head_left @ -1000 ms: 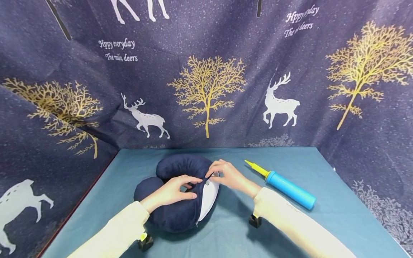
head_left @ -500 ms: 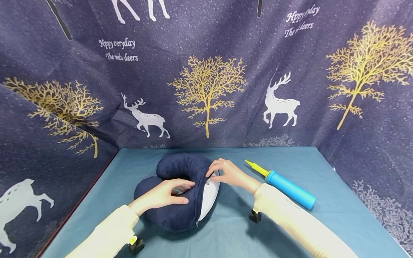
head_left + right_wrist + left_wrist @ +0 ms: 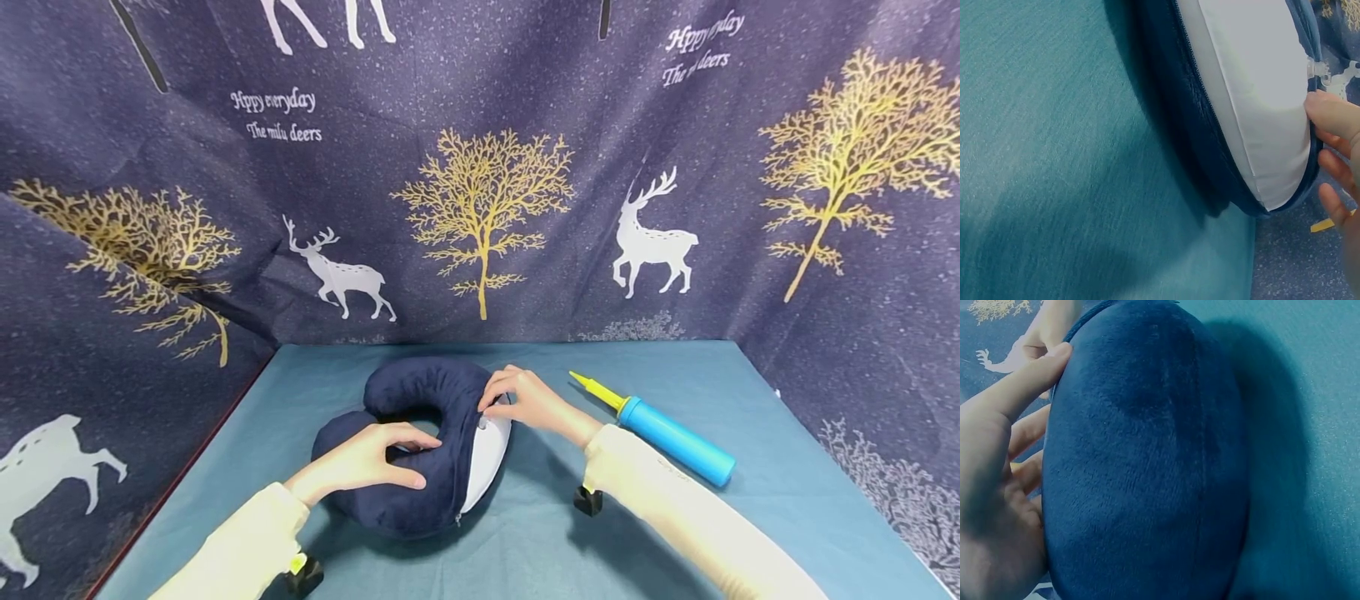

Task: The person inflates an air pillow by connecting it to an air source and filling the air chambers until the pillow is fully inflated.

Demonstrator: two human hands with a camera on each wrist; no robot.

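A dark blue plush neck pillow (image 3: 408, 508) lies on the table, its zipped cover open along the right side. White inner lining (image 3: 486, 467) shows through the gap. A small clear plastic valve (image 3: 1317, 69) sticks out at the edge of the opening. My right hand (image 3: 528, 404) pinches the cover's edge beside the valve with thumb and fingers. Over the near left part of the pillow, my left hand (image 3: 367, 458) lies with thumb and fingers spread apart. In the left wrist view, its thumb (image 3: 1054, 359) touches the pillow's edge, and its fingertips are hidden behind the pillow.
A blue hand pump (image 3: 678, 442) with a yellow nozzle (image 3: 596, 389) lies to the right of the pillow. Teal cloth (image 3: 787, 508) covers the table. A dark curtain (image 3: 525, 100) printed with deer and trees hangs behind and at both sides.
My left hand has drawn back to the left, away from the opening's edge, its fingers spreading. My right hand stays at the cover's edge near the valve. The pillow and pump stay put.
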